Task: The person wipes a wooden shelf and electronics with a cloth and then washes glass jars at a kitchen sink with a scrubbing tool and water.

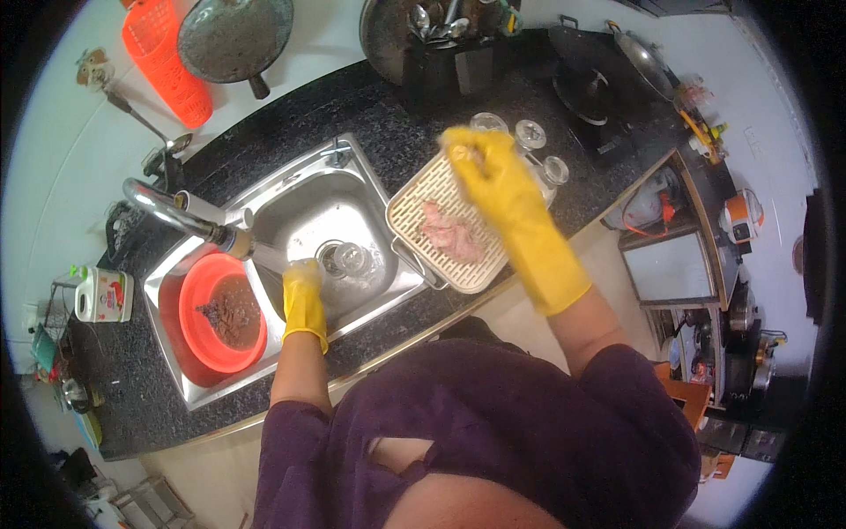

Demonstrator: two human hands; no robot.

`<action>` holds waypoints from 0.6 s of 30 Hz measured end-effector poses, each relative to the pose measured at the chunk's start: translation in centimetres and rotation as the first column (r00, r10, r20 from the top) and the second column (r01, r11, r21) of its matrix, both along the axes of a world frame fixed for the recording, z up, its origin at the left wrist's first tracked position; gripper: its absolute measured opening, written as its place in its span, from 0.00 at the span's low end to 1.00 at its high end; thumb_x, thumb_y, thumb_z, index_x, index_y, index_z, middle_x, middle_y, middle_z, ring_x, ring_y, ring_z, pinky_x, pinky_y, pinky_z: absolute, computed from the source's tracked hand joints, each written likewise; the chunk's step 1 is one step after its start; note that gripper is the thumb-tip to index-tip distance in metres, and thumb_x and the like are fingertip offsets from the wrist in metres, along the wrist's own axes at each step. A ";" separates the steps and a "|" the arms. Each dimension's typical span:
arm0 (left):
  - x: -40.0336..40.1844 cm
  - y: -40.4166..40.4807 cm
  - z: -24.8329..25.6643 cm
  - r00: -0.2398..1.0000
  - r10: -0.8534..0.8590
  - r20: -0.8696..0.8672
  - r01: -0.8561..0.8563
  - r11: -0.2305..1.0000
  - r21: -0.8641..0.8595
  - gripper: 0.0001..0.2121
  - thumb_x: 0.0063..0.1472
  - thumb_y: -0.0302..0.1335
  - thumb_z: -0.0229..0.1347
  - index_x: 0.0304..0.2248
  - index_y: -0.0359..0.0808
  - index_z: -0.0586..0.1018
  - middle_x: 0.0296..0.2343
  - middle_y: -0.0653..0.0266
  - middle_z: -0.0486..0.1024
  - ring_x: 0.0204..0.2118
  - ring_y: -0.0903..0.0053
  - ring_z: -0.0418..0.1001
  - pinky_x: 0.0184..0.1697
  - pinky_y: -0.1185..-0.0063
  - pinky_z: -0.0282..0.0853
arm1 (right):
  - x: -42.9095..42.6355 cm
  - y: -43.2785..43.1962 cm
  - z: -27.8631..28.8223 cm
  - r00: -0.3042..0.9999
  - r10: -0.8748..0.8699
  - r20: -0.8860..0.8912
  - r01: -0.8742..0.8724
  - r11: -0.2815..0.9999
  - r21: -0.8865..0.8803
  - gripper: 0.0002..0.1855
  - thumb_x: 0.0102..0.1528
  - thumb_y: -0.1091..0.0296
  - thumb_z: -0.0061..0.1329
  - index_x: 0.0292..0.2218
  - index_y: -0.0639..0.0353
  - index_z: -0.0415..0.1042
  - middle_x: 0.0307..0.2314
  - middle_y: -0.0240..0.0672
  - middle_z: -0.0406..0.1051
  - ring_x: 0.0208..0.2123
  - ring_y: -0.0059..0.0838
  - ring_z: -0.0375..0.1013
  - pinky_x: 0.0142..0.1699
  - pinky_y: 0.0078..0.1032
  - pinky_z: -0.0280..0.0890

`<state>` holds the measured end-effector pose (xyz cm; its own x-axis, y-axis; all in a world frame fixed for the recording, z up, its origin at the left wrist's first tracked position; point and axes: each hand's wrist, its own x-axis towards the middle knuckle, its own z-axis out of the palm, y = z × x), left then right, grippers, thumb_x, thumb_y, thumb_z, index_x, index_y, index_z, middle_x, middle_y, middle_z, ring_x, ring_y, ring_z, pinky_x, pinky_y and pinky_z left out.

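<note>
Yellow rubber gloves cover both hands. My left hand (305, 294) is over the steel double sink (357, 188), beneath water running from the faucet (228, 239); what its blurred fingers hold, if anything, is unclear. A clear glass (352, 258) lies beside the drain in the right basin. My right hand (486, 162) is raised over the far part of a beige slotted drying rack (429, 192); its fingers are curled, and I cannot tell whether they hold something. A crumpled pink cloth (451, 235) lies on the rack. Several clear glasses (530, 135) stand at its far right edge.
A red plastic basin (192, 317) with murky water and a dark mass sits in the left sink. A white jug (106, 295) stands left. Behind are a utensil holder (456, 69), a hanging pan (234, 40) and an orange-red basket (165, 66). A lidded black wok (588, 86) is at right.
</note>
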<state>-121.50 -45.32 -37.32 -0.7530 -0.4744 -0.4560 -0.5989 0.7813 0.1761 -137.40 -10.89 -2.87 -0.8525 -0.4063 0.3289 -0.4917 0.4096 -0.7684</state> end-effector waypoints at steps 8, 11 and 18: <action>1.7 8.2 10.7 0.984 0.110 -0.140 -0.065 0.954 0.293 0.21 0.64 0.42 0.47 0.41 0.34 0.83 0.43 0.44 0.79 0.47 0.50 0.77 0.50 0.62 0.72 | -5.2 7.6 7.3 0.926 -0.374 0.050 0.366 0.922 0.125 0.17 0.63 0.58 0.53 0.49 0.57 0.76 0.39 0.33 0.75 0.35 0.19 0.74 0.39 0.21 0.70; 1.7 10.6 16.8 0.996 -0.037 -0.084 0.056 0.968 0.243 0.21 0.64 0.42 0.47 0.41 0.33 0.83 0.43 0.44 0.78 0.47 0.50 0.76 0.50 0.62 0.71 | -4.0 11.0 5.3 0.939 -0.330 -0.101 0.344 0.906 0.245 0.19 0.63 0.57 0.54 0.50 0.57 0.76 0.42 0.36 0.76 0.37 0.21 0.75 0.42 0.21 0.70; -6.1 22.4 32.8 0.832 -0.246 -0.497 0.467 0.794 0.390 0.20 0.60 0.41 0.60 0.43 0.32 0.79 0.40 0.43 0.79 0.44 0.50 0.77 0.49 0.62 0.70 | 0.7 15.3 -1.6 0.976 -0.192 -0.102 0.215 0.914 0.345 0.17 0.65 0.61 0.51 0.52 0.58 0.75 0.49 0.45 0.73 0.53 0.36 0.69 0.59 0.29 0.63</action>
<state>-127.61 -22.92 -4.56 -0.9844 0.0621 -0.1646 -0.0812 0.6696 0.7383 -136.73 4.40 -4.49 -0.9108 -0.3257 0.2535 -0.4124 0.7441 -0.5256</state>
